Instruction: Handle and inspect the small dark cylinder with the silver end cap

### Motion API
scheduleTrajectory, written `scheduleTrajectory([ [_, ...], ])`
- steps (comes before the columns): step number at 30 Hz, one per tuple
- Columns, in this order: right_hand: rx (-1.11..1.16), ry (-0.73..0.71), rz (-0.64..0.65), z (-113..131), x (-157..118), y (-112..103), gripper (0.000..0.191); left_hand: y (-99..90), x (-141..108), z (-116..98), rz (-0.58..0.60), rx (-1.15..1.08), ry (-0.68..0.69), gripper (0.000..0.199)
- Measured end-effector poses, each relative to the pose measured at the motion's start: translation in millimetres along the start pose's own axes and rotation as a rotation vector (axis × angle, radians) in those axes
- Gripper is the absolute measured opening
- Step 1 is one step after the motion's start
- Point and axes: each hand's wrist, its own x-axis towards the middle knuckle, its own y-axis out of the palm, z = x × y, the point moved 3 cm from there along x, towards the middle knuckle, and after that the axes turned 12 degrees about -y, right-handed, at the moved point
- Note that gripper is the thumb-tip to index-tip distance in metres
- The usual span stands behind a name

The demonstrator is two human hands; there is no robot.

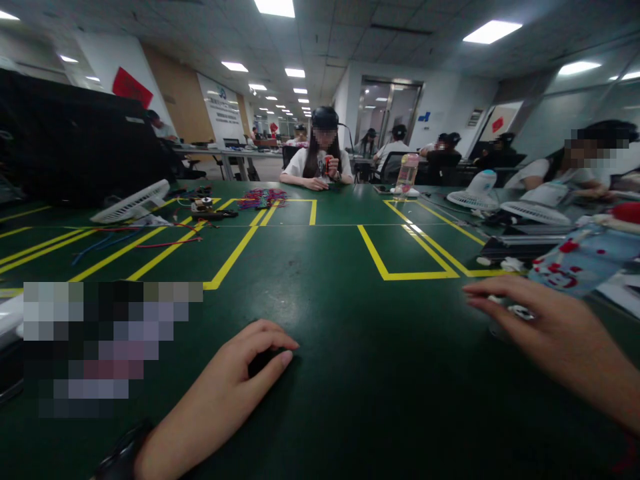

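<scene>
My left hand point(245, 373) rests on the green tabletop point(320, 420), fingers loosely curved and the thumb a little apart from them, with nothing between. A dark watch or band point(125, 450) circles that wrist. On the right, my right hand point(540, 327) is bent with its thumb and fingertips close together, slightly blurred. Around and behind its fingers shows a small white-and-black thing point(521, 311), mostly hidden; its kind cannot be made out. Just beyond this hand is a light-blue patterned pouch or bottle point(583, 257) with red and white figures.
Yellow tape point(420, 275) marks the table. At left lie a white fan point(133, 203), red and blue wires point(170, 245) and a pixelated patch. A wire bundle point(263, 198), water bottle point(407, 175) and more fans point(535, 203) stand farther off. A person point(320, 160) sits opposite.
</scene>
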Motion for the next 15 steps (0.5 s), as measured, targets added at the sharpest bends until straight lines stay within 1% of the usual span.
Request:
scheduleTrajectory([
  [2, -0.147, 0.233, 0.027, -38, -16, -23, 0.030, 0.4, 0, -2, -0.010, 0.005, 0.008, 0.019],
  [4, -0.178, 0.407, 0.103, -62, -28, -31, 0.034, 0.5, 0, -3, -0.017, 0.010, 0.010, 0.019],
  [5, -0.165, 0.456, 0.136, -68, -32, -32, 0.035, 0.4, 0, -3, -0.015, 0.011, 0.009, 0.019],
  [7, -0.132, 0.501, 0.173, -71, -35, -29, 0.036, 0.2, 0, -2, -0.010, 0.008, 0.005, 0.020],
  [10, -0.119, 0.540, 0.147, -61, -34, -27, 0.035, -0.2, 0, -1, 0.007, -0.007, -0.003, 0.020],
  [13, -0.097, 0.530, 0.131, -52, -33, -29, 0.034, -0.3, 0, -1, 0.019, -0.009, -0.008, 0.019],
  [15, -0.090, 0.507, 0.112, -54, -36, -28, 0.034, -0.1, 0, -1, 0.023, -0.006, -0.005, 0.019],
])
